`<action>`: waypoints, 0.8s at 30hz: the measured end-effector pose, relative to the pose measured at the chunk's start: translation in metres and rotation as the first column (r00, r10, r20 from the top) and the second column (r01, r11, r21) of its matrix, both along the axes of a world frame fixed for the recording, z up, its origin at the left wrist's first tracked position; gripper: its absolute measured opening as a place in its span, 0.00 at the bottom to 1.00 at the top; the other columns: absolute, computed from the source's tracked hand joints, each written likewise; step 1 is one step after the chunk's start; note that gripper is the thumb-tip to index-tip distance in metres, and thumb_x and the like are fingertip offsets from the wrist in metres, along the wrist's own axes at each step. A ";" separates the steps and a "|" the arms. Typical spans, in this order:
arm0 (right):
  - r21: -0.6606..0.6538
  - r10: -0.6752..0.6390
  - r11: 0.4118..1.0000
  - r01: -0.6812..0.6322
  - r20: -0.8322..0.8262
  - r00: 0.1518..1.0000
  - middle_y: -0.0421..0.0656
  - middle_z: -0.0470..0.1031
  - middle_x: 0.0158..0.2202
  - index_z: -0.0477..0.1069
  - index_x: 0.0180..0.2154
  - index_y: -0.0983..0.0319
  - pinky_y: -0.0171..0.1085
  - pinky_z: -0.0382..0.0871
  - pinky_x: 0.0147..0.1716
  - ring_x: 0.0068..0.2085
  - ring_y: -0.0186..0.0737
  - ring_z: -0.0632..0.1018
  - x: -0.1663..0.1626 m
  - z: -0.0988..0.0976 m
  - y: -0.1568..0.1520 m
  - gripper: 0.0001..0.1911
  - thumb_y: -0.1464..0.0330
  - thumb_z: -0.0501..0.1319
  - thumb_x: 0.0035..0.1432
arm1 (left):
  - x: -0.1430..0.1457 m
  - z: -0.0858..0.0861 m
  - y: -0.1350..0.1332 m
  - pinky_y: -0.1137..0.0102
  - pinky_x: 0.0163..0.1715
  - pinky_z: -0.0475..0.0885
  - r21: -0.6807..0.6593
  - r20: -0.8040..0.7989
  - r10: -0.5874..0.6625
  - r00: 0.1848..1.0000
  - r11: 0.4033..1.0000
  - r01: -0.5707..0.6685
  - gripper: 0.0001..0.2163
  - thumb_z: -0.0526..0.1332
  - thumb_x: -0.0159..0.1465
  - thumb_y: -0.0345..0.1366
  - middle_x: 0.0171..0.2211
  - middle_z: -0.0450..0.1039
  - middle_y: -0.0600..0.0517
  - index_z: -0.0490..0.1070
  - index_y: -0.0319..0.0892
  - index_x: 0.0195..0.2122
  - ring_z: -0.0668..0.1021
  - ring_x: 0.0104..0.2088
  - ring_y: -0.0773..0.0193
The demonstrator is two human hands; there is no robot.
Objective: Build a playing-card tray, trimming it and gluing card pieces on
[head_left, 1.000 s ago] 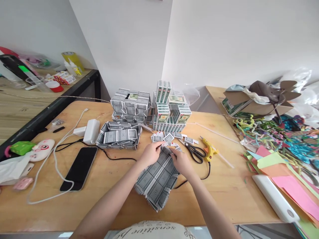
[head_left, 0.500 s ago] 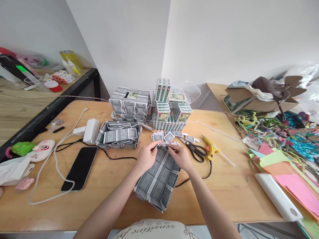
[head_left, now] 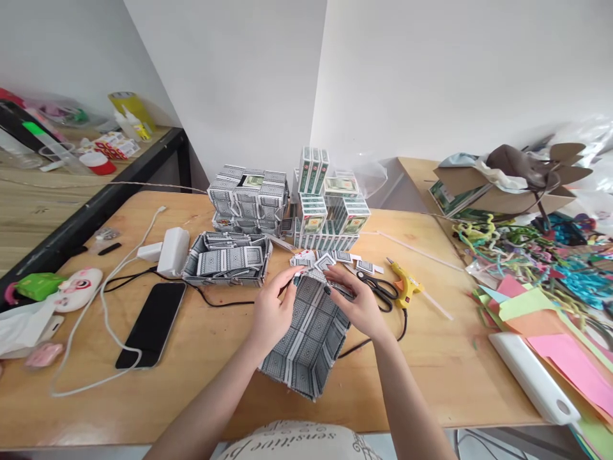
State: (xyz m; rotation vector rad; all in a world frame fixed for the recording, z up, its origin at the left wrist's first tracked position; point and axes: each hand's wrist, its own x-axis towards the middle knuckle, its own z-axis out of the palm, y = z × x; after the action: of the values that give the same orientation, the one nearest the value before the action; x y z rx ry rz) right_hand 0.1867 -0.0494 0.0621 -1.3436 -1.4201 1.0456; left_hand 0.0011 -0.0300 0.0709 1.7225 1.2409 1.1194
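A rectangular open box made of playing cards (head_left: 306,338), grey-patterned backs showing, lies at the table's front with its far end turned slightly right. My left hand (head_left: 274,312) is closed at the far left corner, thumb and forefinger pinching the rim. At the far right corner, my right hand (head_left: 358,303) has its thumb inside and its fingers over the rim, closed on the wall. Loose playing cards (head_left: 325,260) lie just beyond the fingertips. To the right are black scissors (head_left: 378,291) and a yellow glue gun (head_left: 407,287).
A second card box (head_left: 191,265) holding cards stands left, before a stacked card structure (head_left: 249,198). Boxed decks (head_left: 313,214) are piled behind. A phone (head_left: 152,326) and white cable lie left; coloured paper (head_left: 565,364) and craft stems lie right. The glue gun's cord runs behind the box.
My hands have moved slightly apart along the box's far rim, the right one shifting rightward. The box has turned or tilted a little, showing more of its inside.
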 end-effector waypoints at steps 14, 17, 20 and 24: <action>-0.046 -0.087 0.995 0.084 -0.072 0.994 0.44 0.72 0.49 0.70 0.47 0.58 0.45 0.62 0.53 0.51 0.44 0.71 0.004 -0.002 -0.008 0.19 0.63 0.60 0.52 | 0.002 0.000 -0.005 0.69 0.50 0.68 0.000 0.030 0.080 0.996 0.997 -0.080 0.13 0.53 0.62 0.31 0.47 0.73 0.49 0.70 0.43 0.47 0.74 0.48 0.63; -0.091 -0.133 0.988 0.122 -0.133 0.982 0.44 0.72 0.49 0.70 0.47 0.58 0.44 0.63 0.52 0.51 0.45 0.71 0.003 -0.004 -0.012 0.19 0.62 0.60 0.52 | 0.003 -0.002 -0.006 0.68 0.49 0.68 0.000 0.031 0.120 0.992 0.993 -0.120 0.14 0.53 0.62 0.31 0.47 0.73 0.50 0.70 0.43 0.48 0.74 0.48 0.63; -0.141 -0.175 0.978 0.154 -0.158 0.972 0.44 0.71 0.50 0.69 0.48 0.58 0.44 0.63 0.51 0.52 0.45 0.70 0.000 -0.004 -0.015 0.20 0.61 0.59 0.52 | 0.004 -0.004 -0.007 0.68 0.50 0.68 0.001 0.047 0.129 0.990 0.992 -0.130 0.14 0.53 0.62 0.31 0.47 0.73 0.50 0.70 0.44 0.47 0.74 0.48 0.63; -0.162 -0.246 0.961 0.223 -0.141 0.959 0.43 0.70 0.51 0.68 0.49 0.58 0.43 0.59 0.52 0.53 0.45 0.68 -0.005 -0.005 -0.018 0.21 0.61 0.58 0.52 | 0.005 -0.004 -0.008 0.67 0.51 0.67 -0.007 0.067 0.115 0.991 0.993 -0.114 0.14 0.53 0.62 0.32 0.48 0.73 0.50 0.70 0.43 0.48 0.73 0.49 0.64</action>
State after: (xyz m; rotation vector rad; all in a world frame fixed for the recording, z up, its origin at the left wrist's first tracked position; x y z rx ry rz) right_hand 0.1817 -0.0671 0.0575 -1.4577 -1.0535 1.0865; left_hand 0.0065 -0.0385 0.0673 1.6147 1.3124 1.2317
